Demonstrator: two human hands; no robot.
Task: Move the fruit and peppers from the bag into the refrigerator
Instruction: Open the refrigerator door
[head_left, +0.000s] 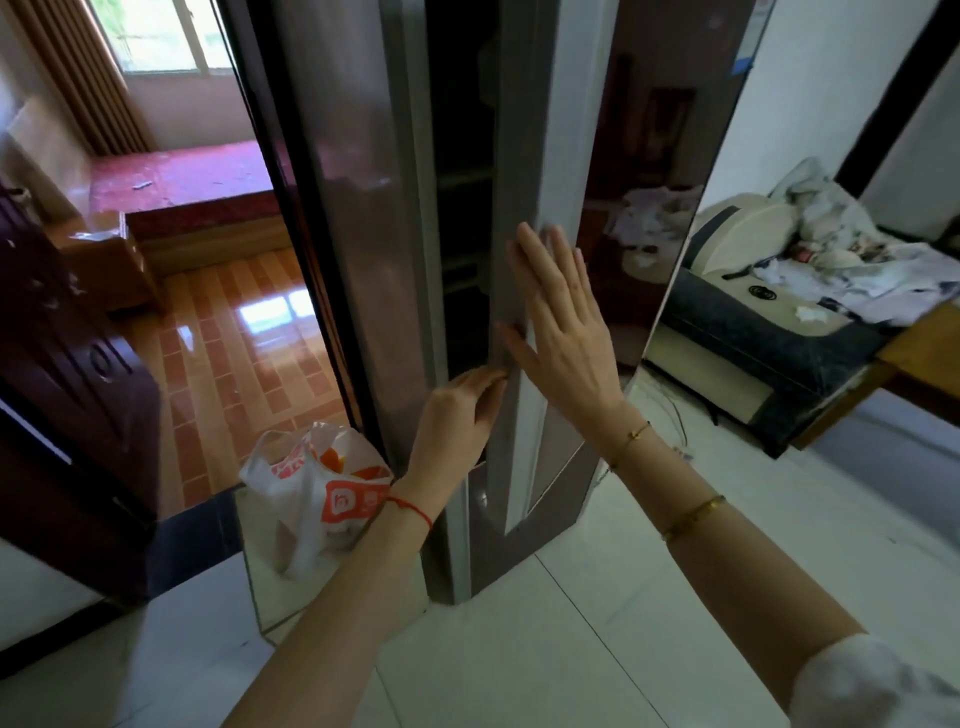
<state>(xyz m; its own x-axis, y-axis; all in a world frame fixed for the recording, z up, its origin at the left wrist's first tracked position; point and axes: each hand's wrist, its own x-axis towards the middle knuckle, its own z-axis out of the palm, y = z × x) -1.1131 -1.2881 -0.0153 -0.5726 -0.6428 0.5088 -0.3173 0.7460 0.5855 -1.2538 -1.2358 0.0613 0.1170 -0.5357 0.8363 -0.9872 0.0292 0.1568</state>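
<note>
A tall dark glossy refrigerator (353, 208) fills the middle of the head view. Its right door (639, 182) stands slightly ajar, and a dark gap shows dim shelves inside. My left hand (457, 415) has its fingertips curled on the door's inner edge near mid height. My right hand (561, 322) lies flat, fingers spread, against the door's grey edge and glossy front. A white and orange plastic bag (317, 493) sits on the floor at the refrigerator's left foot, with something orange showing in its open top.
A dark wooden door (67, 374) stands at the left, beside a doorway onto a shiny orange tiled floor (234, 353). At the right are a sofa (769, 332) piled with clothes and a wooden table corner (924, 338). White floor tiles lie underfoot.
</note>
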